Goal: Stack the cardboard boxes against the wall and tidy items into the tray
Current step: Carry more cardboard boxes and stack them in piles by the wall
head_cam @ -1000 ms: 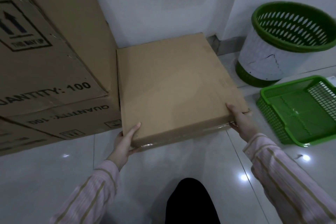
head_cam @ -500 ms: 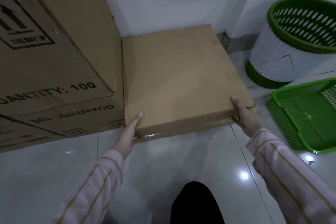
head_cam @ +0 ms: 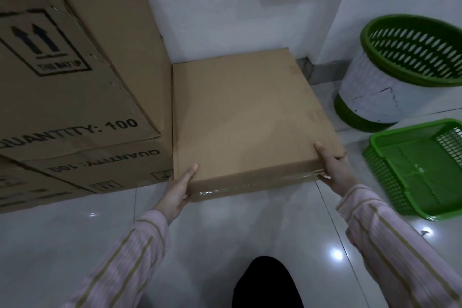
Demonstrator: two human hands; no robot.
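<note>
Nearest, the person's left hand [head_cam: 178, 189] and right hand [head_cam: 333, 170] are gripping the near corners of the flat cardboard box [head_cam: 245, 117], thumbs lying on top and fingers curling underneath. The box is sitting low over the floor, its left side touching the stack of big cartons [head_cam: 140, 97] and its far edge reaching the wall [head_cam: 225, 20], so the stacking is looking close to finished. On the right, the green tray [head_cam: 390, 182] is showing nothing inside, so the tidying is seemingly waiting. The flat box is carrying no readable print. The upper carton [head_cam: 75, 62] is reading "QUANTITY: 100" and "THIS WAY UP" under two arrows, and the lower carton [head_cam: 105, 165] "QUANTITY: 100" upside down.
</note>
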